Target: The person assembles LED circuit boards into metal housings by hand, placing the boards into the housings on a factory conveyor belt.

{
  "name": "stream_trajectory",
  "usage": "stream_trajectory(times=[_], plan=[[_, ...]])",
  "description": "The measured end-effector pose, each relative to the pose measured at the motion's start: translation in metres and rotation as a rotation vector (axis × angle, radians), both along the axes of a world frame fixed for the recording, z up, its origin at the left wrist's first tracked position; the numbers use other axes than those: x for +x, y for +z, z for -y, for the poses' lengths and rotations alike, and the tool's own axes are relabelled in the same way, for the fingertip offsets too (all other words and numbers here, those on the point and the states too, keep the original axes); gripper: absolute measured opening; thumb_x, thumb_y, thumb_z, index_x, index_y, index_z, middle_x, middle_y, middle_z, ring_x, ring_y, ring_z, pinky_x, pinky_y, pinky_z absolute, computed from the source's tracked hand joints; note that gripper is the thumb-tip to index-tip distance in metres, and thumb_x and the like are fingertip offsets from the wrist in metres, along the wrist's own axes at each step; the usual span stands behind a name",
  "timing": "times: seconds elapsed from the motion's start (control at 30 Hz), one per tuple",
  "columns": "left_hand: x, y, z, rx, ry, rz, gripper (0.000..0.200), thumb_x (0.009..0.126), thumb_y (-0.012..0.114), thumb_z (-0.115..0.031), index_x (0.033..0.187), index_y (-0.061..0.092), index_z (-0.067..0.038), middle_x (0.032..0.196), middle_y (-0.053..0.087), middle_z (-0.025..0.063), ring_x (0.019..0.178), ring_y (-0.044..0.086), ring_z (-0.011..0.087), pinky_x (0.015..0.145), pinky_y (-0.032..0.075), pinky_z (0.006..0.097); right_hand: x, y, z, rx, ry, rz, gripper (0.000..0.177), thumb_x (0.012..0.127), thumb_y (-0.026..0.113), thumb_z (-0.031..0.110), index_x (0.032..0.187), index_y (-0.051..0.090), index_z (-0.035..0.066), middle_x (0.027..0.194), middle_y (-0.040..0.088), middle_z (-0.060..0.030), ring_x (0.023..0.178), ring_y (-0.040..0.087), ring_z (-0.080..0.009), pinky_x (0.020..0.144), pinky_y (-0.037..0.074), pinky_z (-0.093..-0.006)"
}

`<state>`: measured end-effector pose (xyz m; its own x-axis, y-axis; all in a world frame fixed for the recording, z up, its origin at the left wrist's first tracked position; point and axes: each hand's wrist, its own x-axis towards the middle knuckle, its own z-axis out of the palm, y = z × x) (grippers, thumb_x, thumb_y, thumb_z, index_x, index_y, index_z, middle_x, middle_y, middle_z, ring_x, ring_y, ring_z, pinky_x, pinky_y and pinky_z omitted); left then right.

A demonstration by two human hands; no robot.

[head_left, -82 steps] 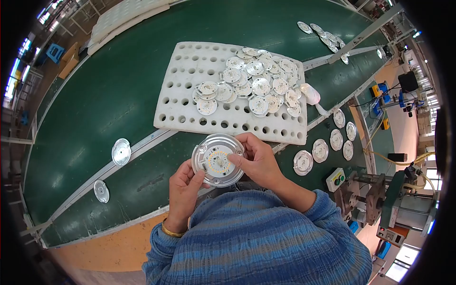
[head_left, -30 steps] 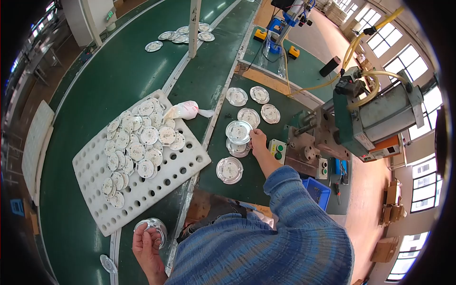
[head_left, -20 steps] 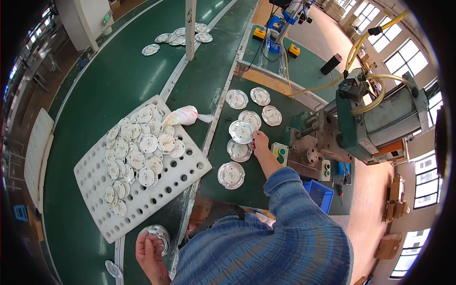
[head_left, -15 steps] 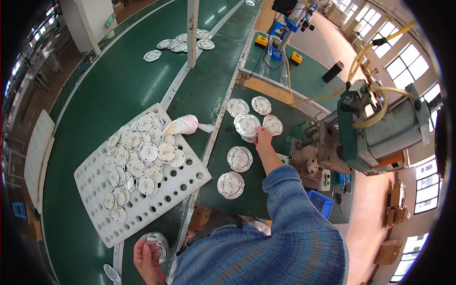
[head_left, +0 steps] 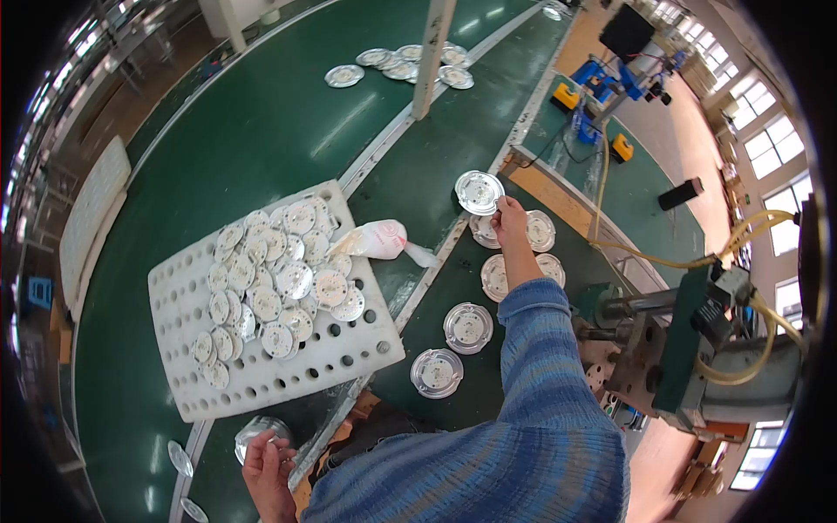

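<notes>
Pinching the rim of a metal disc (head_left: 479,192), right hand (head_left: 510,225) fingers hold it up over the belt's edge. Left hand (head_left: 267,471) fingers wrap a lamp housing (head_left: 258,429), just below the foam tray (head_left: 288,385).

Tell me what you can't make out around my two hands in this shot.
Head view only:
- lamp housing in the left hand: inside too small, partly covered by fingers.
- metal disc pinched by the right hand: surface detail too small.
- lower disc beneath that hand: partly hidden by it.
- white bag: any lettering too small to read.
- press machine: far side cut off by the dark lens rim.
</notes>
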<state>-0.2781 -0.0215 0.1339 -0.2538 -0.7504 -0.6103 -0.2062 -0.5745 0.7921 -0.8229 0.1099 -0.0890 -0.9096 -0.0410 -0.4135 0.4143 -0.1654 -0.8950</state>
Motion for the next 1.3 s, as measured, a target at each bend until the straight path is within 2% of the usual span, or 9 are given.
stream_trajectory(times=[0.27,0.33,0.37,0.47,0.53,0.63,0.93,1.1,1.3], plan=[[0.012,-0.006,0.003,0.022,0.009,0.037,0.026,0.089,0.052,-0.017,0.112,0.054,-0.005,0.094,0.061,0.0062,0.079,0.058,0.0101,0.068,0.046,0.0206,-0.013,-0.043,0.004,-0.037,0.190,-0.098,0.014,0.085,0.055,0.018,0.096,0.057,0.008,0.077,0.057,-0.0024,0.061,0.055,-0.0137,0.049,0.047,-0.0263],[0.019,-0.009,0.007,0.025,0.001,-0.003,0.026,0.089,0.052,-0.018,0.112,0.054,-0.005,0.094,0.060,0.0050,0.081,0.058,0.0104,0.070,0.046,0.0219,-0.029,-0.058,-0.016,0.076,0.411,-0.256,0.011,0.085,0.054,0.019,0.090,0.056,0.008,0.078,0.057,-0.0036,0.066,0.057,-0.0145,0.054,0.051,-0.0283],[0.025,-0.013,0.010,0.018,-0.010,-0.027,0.025,0.089,0.052,-0.018,0.111,0.055,-0.006,0.094,0.060,0.0038,0.082,0.057,0.0105,0.071,0.046,0.0222,-0.034,-0.066,-0.016,0.031,0.362,-0.256,0.014,0.084,0.048,0.017,0.078,0.057,0.008,0.070,0.054,-0.0024,0.057,0.054,-0.0118,0.046,0.044,-0.0235],[0.050,-0.023,0.013,0.008,0.058,-0.077,0.024,0.090,0.051,-0.018,0.110,0.055,-0.005,0.093,0.060,0.0037,0.082,0.057,0.0098,0.072,0.046,0.0229,-0.071,-0.076,-0.033,0.495,0.452,-0.378,0.028,0.086,0.048,0.026,0.078,0.058,0.002,0.068,0.057,-0.0068,0.053,0.055,-0.0139,0.040,0.041,-0.0230],[0.075,-0.035,0.019,-0.058,0.088,-0.109,0.023,0.090,0.051,-0.018,0.109,0.056,-0.005,0.094,0.060,0.0037,0.081,0.056,0.0088,0.069,0.047,0.0223,-0.071,-0.068,-0.035,0.334,0.145,-0.063,0.036,0.083,0.053,0.035,0.093,0.058,0.001,0.081,0.061,-0.0074,0.063,0.059,-0.0165,0.046,0.044,-0.0253],[0.123,-0.061,0.034,-0.203,0.251,-0.027,0.019,0.089,0.052,-0.015,0.104,0.058,-0.005,0.086,0.061,0.0014,0.072,0.057,0.0071,0.063,0.045,0.0184,-0.011,-0.015,-0.032,0.404,0.164,-0.147,0.033,0.084,0.054,0.034,0.098,0.058,0.005,0.087,0.061,-0.0044,0.067,0.055,-0.0135,0.054,0.044,-0.0240],[0.328,-0.180,0.109,-0.130,1.131,0.020,0.008,0.082,0.058,-0.012,0.084,0.059,-0.005,0.071,0.060,0.0048,0.055,0.055,0.0110,0.042,0.042,0.0198,0.120,0.029,-0.014,0.415,0.456,-0.300,0.022,0.085,0.056,0.024,0.098,0.058,0.007,0.077,0.060,-0.0034,0.054,0.049,-0.0067,0.043,0.038,-0.0193],[0.380,-0.234,0.150,-0.121,1.122,0.038,0.021,0.085,0.058,-0.022,0.079,0.056,-0.002,0.071,0.058,0.0067,0.051,0.055,0.0128,0.038,0.041,0.0196,0.262,0.088,0.043,0.615,0.731,-0.566,0.016,0.084,0.055,0.018,0.094,0.061,0.007,0.070,0.058,0.0001,0.054,0.051,-0.0063,0.044,0.041,-0.0191],[0.391,-0.234,0.183,-0.091,0.887,0.269,0.021,0.083,0.060,-0.021,0.071,0.056,-0.004,0.062,0.056,0.0047,0.045,0.048,0.0096,0.034,0.031,0.0210,0.373,0.112,0.092,0.635,0.993,-0.850,0.011,0.080,0.058,0.008,0.088,0.061,0.002,0.064,0.057,-0.0053,0.054,0.052,-0.0105,0.052,0.043,-0.0259]])
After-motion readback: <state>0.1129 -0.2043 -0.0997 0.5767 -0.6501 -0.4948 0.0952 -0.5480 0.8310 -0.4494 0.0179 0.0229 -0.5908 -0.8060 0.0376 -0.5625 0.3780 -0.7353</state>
